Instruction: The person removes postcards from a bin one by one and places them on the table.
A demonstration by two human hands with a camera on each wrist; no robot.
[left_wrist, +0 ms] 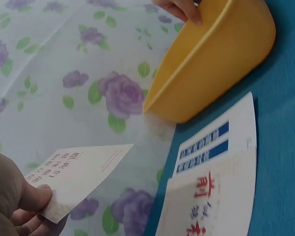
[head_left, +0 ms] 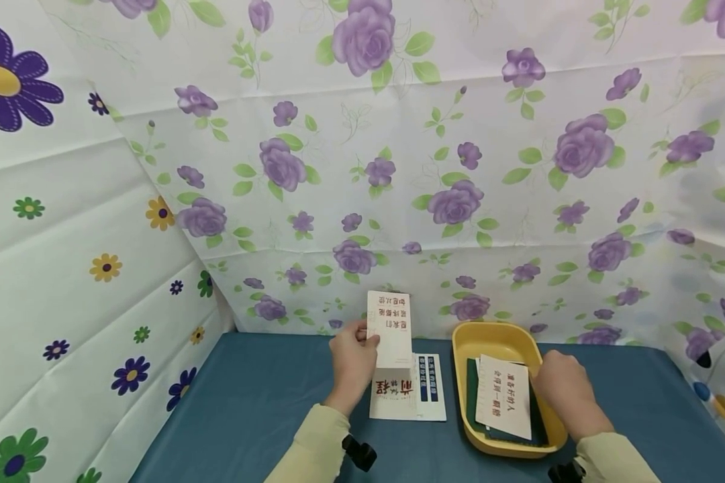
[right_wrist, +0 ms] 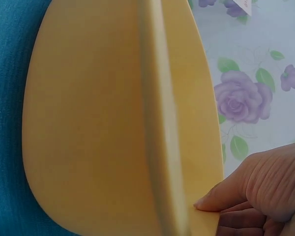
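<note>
A white card (head_left: 393, 342) with reddish-brown writing is pinched between the thumb and fingers of my left hand (head_left: 352, 359). It is raised over two flat cards on the table: a card with large red and dark characters (head_left: 387, 402) and a card with blue text bands (head_left: 436, 397). To the right stands a yellow plastic basin (head_left: 483, 330), whose right rim my right hand (head_left: 568, 392) grips, thumb on the wall in the right wrist view. Inside the basin, a white card with brown writing (head_left: 504, 396) lies over dark green cards (head_left: 539, 422).
A blue-green cloth (head_left: 266, 389) covers the table. Behind it hangs a white sheet (head_left: 314, 282) with purple flowers, and another flowered sheet (head_left: 78, 308) closes off the left side. Small black devices are strapped to both wrists.
</note>
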